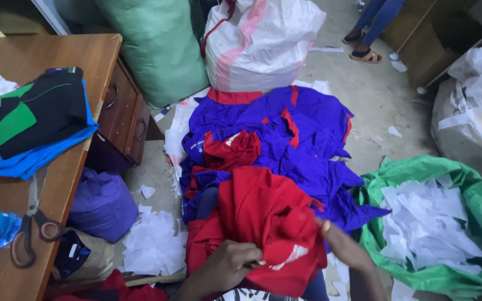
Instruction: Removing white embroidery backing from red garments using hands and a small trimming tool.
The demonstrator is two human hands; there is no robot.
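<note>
Both hands (285,256) clutching red garment (263,217), above paper-littered concrete floor (375,95), beside wooden desk (34,53).

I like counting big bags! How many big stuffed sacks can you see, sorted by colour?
Green stuffed sack: 1
White and pink stuffed sack: 1
White stuffed sack, at the right edge: 1
Purple stuffed bag, beside the desk: 1
Total: 4
The open green sack of paper scraps lies flat, so it is not counted.
</note>
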